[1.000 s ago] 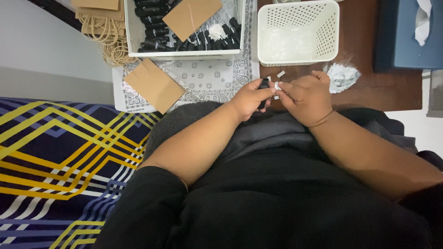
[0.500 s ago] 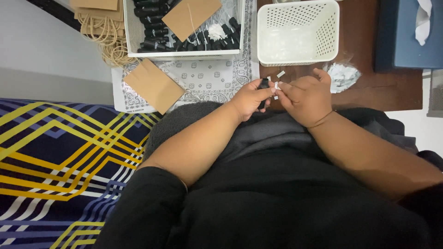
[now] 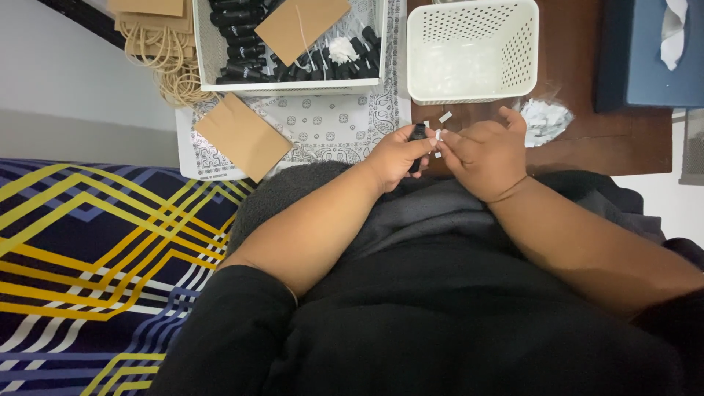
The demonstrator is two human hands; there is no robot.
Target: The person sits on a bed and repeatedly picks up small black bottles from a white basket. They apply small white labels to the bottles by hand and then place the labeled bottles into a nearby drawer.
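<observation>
The left hand (image 3: 396, 156) is closed around a small black tube (image 3: 418, 136), held just above the near edge of the counter (image 3: 579, 88) and close to the person's body. The right hand (image 3: 484, 158) meets it from the other side, its fingertips pinched on a small white strip (image 3: 438, 136) at the tube's upper end. A second white scrap (image 3: 445, 116) lies on the counter just beyond the hands.

The step in hand looks like fitting or peeling a small white label or seal at the tube. The next move probably calls for a steady hold with the left hand and a fine, even pinch with the right, since the strip is tiny and could crease or go on crooked.

Beyond the hands stands a white perforated basket (image 3: 524, 55), and left of it a white tray (image 3: 293, 86) of more black tubes (image 3: 242, 51) with a brown card (image 3: 302, 26) lying on top. The tray sits on a patterned white cloth (image 3: 330, 125), where a 2nd brown card (image 3: 242, 136) lies near a bundle of tan cord (image 3: 158, 55). A crumpled clear wrapper (image 3: 546, 117) lies right of the hands.

Most of the tube is hidden inside the left hand. Whether the strip is stuck to the tube or only held against it cannot be told. The basket's contents are a pale blur. The tray and a blue box (image 3: 645, 59) are cut off by the top edge.
</observation>
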